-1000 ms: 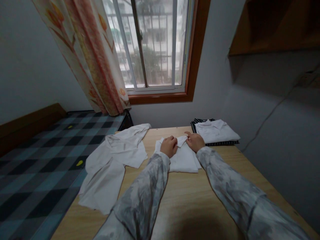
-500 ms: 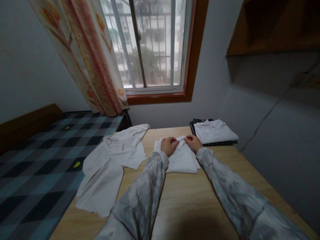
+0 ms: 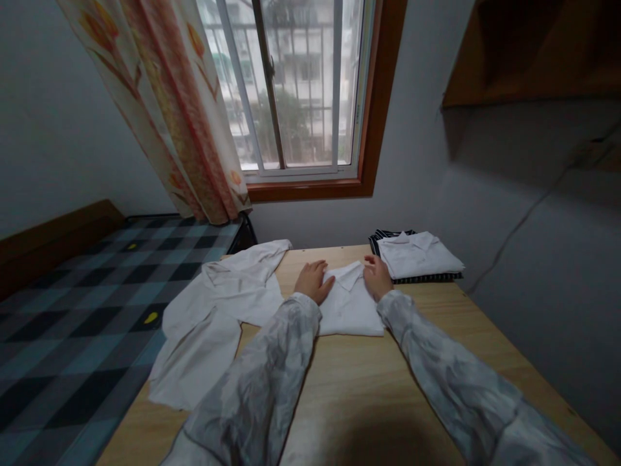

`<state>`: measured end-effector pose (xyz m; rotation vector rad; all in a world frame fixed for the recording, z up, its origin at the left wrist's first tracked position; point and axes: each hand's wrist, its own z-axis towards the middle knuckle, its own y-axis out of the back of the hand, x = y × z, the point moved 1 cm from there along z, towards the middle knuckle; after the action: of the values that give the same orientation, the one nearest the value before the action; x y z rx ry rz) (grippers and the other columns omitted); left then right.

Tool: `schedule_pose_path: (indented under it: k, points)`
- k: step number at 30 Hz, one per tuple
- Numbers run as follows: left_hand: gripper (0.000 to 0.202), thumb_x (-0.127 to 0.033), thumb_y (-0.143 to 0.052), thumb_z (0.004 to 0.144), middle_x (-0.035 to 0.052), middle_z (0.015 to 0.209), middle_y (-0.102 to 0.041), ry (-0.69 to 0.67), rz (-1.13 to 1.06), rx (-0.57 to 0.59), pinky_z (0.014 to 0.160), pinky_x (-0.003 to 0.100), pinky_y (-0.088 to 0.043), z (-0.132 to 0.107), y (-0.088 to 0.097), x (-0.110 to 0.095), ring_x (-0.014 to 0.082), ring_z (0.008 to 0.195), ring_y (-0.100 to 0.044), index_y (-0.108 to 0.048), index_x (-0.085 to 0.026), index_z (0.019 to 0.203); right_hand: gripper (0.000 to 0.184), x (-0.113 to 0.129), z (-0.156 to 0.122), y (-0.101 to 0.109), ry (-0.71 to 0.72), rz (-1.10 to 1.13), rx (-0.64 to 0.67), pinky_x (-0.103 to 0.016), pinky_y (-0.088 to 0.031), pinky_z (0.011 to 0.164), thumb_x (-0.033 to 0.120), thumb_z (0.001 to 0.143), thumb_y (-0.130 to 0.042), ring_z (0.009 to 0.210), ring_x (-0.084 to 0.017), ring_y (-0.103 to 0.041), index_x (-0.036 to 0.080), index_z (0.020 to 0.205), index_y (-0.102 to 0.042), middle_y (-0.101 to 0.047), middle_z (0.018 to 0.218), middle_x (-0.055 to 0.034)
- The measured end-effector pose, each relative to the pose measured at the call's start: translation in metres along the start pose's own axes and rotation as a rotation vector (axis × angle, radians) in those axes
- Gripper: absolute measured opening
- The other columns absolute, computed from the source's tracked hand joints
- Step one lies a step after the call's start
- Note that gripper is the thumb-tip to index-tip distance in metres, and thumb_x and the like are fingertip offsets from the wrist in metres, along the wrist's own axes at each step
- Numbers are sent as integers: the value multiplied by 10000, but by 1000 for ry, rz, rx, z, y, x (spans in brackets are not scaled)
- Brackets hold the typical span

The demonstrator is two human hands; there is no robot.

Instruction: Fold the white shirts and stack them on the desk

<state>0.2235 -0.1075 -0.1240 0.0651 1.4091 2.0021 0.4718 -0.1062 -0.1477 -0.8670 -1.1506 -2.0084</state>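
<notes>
A folded white shirt [image 3: 350, 310] lies on the wooden table between my two hands, its collar pointing away from me. My left hand [image 3: 313, 281] rests at the shirt's left edge, thumb and fingers apart. At the right edge, beside the collar, is my right hand [image 3: 377, 277], its fingers loosely curved and apart with no cloth gripped. Another white shirt [image 3: 223, 304] is spread out unfolded to the left, one part reaching toward the near table edge. Parts of the folded shirt's sides are covered by my hands.
A stack of folded clothes [image 3: 417, 255], white on top of black striped cloth, sits at the table's back right corner. The wooden table [image 3: 359, 388] meets a checked bed [image 3: 97, 310] on the left. A wall shelf [image 3: 533, 58] hangs at upper right; a curtain [image 3: 179, 129] hangs beside the window.
Both hands have let go of the collar and moved apart to the folded shirt's sides. The collar now lies flatter and in plain sight. The unfolded shirt and the stack have stayed put.
</notes>
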Motion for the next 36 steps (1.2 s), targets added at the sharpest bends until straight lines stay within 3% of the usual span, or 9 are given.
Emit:
schedule_pose_path:
  k: [2,5,8,11,18,26,30,36]
  points:
    - [540,-397,-535,1031,162,1645,-492,-33,70,67,1290,518,-308,-12,0,12,306,1530,-441,-528,-165,1519,524,22,-15,0,247,-155,67,-503,-352,1262,313,941,-521,1461,-295,-503,160,1438,-585,-594,1528,-177]
    - [620,-437,-436,1070,152,1726,-374,-26,108,154,1307,546,-283,-28,-7,24,305,1613,-321,-400,-168,1628,636,47,-41,-10,526,-366,300,-492,-194,1341,396,1035,-483,1614,-271,-301,139,1615,-438,-403,1711,-151]
    - [673,-480,-400,1080,177,1738,-335,62,119,138,1298,563,-299,-40,-13,32,313,1614,-322,-327,-155,1665,734,47,-57,-21,512,-485,503,-514,-212,1333,530,1080,-410,1634,-276,-269,130,1689,-325,-335,1743,-159]
    - [686,-483,-405,1082,205,1708,-384,167,122,127,1303,541,-304,-47,-10,37,311,1593,-369,-325,-122,1660,782,33,-58,-21,425,-541,574,-507,-222,1332,606,1094,-324,1645,-272,-243,130,1712,-276,-282,1764,-149]
    - [470,-410,-494,1072,161,1609,-539,185,102,95,1287,478,-363,-52,4,39,306,1496,-499,-610,-171,1459,886,7,-51,-4,278,-620,525,-497,-171,1350,685,1082,-242,1664,-287,-167,65,1715,-238,-204,1782,-153]
    - [327,-300,-519,1064,144,1537,-608,160,56,44,1238,494,-428,-55,2,40,295,1423,-568,-691,-197,1322,777,-30,-61,21,392,-482,510,-534,-240,1330,612,1103,-276,1660,-283,-185,174,1740,-198,-226,1782,-128]
    - [347,-260,-507,1055,144,1533,-616,148,57,27,1242,518,-428,-59,-1,41,301,1433,-564,-681,-194,1348,735,-49,-78,42,387,-464,436,-536,-275,1320,544,1107,-305,1648,-289,-234,158,1729,-235,-265,1769,-150]
    - [390,-169,-500,977,136,1447,-684,115,-43,-13,1226,482,-471,-63,1,43,283,1364,-624,-714,-164,1303,784,-47,-98,54,181,-411,209,-603,-344,1266,572,1028,-495,1515,-382,-466,114,1653,-375,-479,1639,-236]
